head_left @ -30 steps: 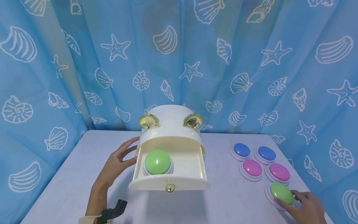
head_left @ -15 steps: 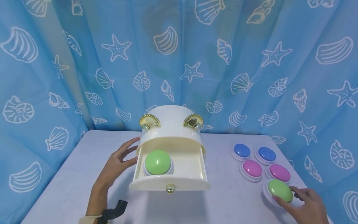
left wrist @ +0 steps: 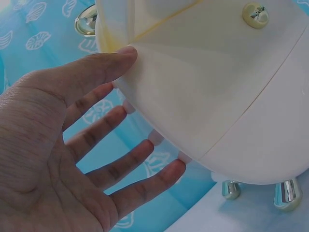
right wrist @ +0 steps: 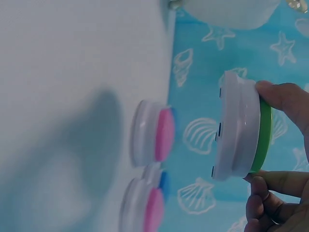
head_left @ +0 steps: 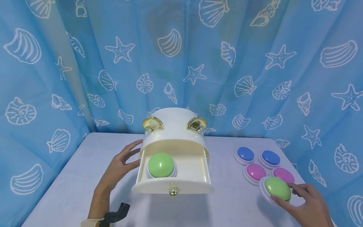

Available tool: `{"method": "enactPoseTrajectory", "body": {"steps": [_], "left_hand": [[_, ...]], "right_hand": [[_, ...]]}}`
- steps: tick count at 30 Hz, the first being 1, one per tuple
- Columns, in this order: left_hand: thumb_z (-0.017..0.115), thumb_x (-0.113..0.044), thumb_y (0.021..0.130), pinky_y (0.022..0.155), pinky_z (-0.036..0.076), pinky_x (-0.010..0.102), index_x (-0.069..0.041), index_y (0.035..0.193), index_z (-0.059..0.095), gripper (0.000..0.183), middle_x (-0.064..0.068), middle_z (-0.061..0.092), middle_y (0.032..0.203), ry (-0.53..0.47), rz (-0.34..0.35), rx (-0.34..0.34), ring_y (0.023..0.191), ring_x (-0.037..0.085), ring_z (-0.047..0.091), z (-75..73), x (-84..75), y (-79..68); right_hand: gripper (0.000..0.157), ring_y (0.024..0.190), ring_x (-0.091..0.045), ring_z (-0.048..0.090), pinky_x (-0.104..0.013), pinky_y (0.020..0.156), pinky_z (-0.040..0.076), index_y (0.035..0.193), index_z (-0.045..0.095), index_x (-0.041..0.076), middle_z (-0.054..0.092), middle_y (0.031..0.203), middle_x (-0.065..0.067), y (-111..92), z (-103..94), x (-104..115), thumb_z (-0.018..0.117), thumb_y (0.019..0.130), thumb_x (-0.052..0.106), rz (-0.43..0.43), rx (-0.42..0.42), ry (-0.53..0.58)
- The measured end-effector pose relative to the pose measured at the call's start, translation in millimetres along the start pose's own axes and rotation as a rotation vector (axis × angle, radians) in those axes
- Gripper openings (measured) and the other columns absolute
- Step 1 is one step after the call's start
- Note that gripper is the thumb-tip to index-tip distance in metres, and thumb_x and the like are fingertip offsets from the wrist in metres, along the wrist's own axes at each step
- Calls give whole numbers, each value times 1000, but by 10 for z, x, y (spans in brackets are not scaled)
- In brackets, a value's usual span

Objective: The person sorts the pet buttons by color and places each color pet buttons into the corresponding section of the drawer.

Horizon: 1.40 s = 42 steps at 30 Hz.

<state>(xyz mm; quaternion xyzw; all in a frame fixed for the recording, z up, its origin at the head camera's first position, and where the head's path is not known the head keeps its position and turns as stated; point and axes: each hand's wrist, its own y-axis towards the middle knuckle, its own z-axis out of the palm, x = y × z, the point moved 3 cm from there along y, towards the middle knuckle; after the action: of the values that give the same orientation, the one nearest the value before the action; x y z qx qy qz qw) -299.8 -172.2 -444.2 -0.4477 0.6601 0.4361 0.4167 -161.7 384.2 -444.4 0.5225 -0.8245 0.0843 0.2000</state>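
My right hand (head_left: 310,205) pinches a green push button (head_left: 277,188) with a white round base, thumb on one side and fingers on the other. In the right wrist view this button (right wrist: 241,128) is tilted on edge and clear of the table. On the left, my left hand (head_left: 117,167) touches the side of a white box (head_left: 174,124) with its fingers spread and fairly straight; the left wrist view shows the thumb and fingertips (left wrist: 174,169) against its wall. The box's drawer (head_left: 193,168) is pulled out. Inside its left half sits another green push button (head_left: 161,165).
To the right on the white table (head_left: 229,205) stand blue buttons (head_left: 245,154) and, nearer, pink buttons (head_left: 256,171). One pink button is partly behind the held one. A gold knob (head_left: 173,191) sticks out from the drawer front. A blue shell-print curtain (head_left: 181,63) hangs behind.
My right hand has lifted the green button off the table and moved it left and slightly away from me. The left hand stays at the box.
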Motion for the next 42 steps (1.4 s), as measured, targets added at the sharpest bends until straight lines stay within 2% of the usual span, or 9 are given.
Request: {"method": "enactPoseTrajectory", "body": {"steps": [6, 13, 15, 18, 22, 26, 31, 37, 42], "left_hand": [[76, -31, 89, 98, 44, 65, -38, 148, 46, 66, -11, 37, 156, -4, 3, -1, 142, 32, 38, 3, 4, -2], [76, -31, 89, 98, 44, 65, -38, 148, 46, 66, -11, 37, 155, -7, 10, 3, 142, 32, 38, 5, 3, -2], [76, -31, 89, 98, 45, 64, -38, 148, 47, 66, -12, 38, 155, -10, 12, 6, 141, 32, 38, 7, 3, 0], [76, -30, 90, 98, 45, 63, -38, 148, 47, 66, -11, 38, 155, -17, 20, 11, 141, 32, 38, 13, 4, 3], [76, -29, 90, 98, 47, 60, -38, 148, 47, 66, -11, 38, 155, -21, 31, 13, 141, 32, 39, 17, 7, 11], [76, -29, 90, 97, 47, 59, -38, 148, 47, 65, -11, 38, 155, -17, 35, 12, 141, 32, 39, 14, 16, 14], [76, -29, 90, 97, 47, 60, -38, 148, 47, 65, -11, 38, 155, -12, 32, 9, 141, 32, 39, 7, 22, 10], [76, -30, 90, 98, 48, 58, -38, 148, 46, 66, -11, 37, 155, -19, 29, 12, 141, 32, 39, 3, -4, 12], [75, -29, 91, 99, 47, 57, -38, 148, 47, 65, -11, 38, 155, -34, 25, 24, 141, 31, 39, -3, -29, 4]], "right_hand": [[102, 96, -39, 46, -50, 67, 55, 126, 59, -11, 49, 106, -19, -62, -152, 247, 83, 65, 67, -111, -37, 1], [91, 94, -31, 49, -30, 59, 48, 124, 65, -4, 50, 104, -12, -158, -289, 510, 85, 66, 63, -235, -65, 26], [87, 94, -30, 51, -28, 60, 47, 125, 66, -2, 51, 106, -11, -182, -315, 577, 86, 67, 60, -258, -64, 45], [88, 97, -32, 49, -35, 65, 52, 129, 64, 0, 51, 111, -13, -204, -351, 671, 85, 69, 61, -260, -35, 51], [92, 103, -37, 44, -55, 76, 53, 135, 60, 1, 48, 121, -17, -238, -387, 796, 82, 70, 64, -251, 21, 57], [90, 107, -37, 44, -61, 81, 51, 136, 60, 4, 48, 123, -15, -284, -416, 928, 82, 71, 62, -271, 38, 93], [82, 103, -32, 47, -49, 73, 53, 131, 65, 8, 50, 115, -10, -317, -454, 1119, 86, 69, 57, -335, -8, 134], [73, 100, -25, 47, -30, 66, 51, 125, 68, 11, 51, 110, -4, -358, -503, 1349, 90, 68, 50, -419, -62, 200], [70, 97, -21, 47, -27, 67, 52, 120, 71, 9, 51, 107, -2, -395, -524, 1530, 91, 67, 49, -474, -94, 223]]}}
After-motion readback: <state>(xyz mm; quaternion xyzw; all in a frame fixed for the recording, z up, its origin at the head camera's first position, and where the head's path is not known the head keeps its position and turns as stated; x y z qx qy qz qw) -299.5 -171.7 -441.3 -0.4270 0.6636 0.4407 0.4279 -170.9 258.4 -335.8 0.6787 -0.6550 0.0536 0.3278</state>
